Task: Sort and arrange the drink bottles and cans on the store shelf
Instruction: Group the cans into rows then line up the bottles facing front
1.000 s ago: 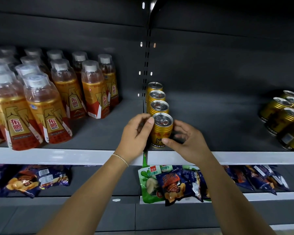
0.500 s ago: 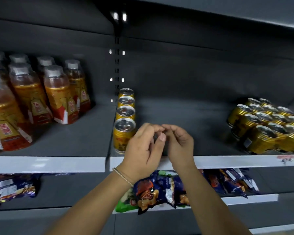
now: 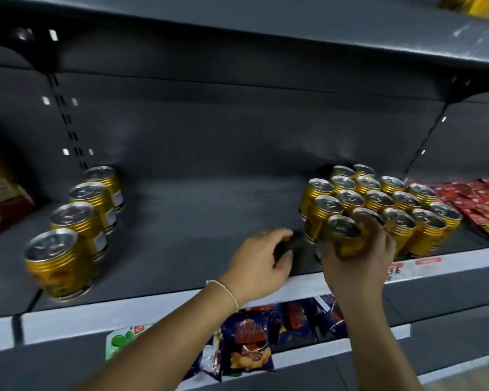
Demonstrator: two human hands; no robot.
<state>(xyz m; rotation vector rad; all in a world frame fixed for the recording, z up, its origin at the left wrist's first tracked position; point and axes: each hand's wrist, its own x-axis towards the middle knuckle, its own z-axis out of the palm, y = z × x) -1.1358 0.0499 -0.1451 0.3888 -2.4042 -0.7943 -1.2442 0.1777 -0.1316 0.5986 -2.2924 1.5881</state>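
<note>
Dark shelf (image 3: pixel 209 221): R hand (image 3: pixel 356 263) grips front can (image 3: pixel 343 231) (gold cluster (image 3: pixel 378 200)); L hand (image 3: pixel 259 263) loose, holding nothing.

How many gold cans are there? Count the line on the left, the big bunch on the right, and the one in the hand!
Gold cans in the left line: 4
Gold cans standing in the right bunch: 15
Gold can gripped by the right hand: 1
Total: 20 gold cans
</note>
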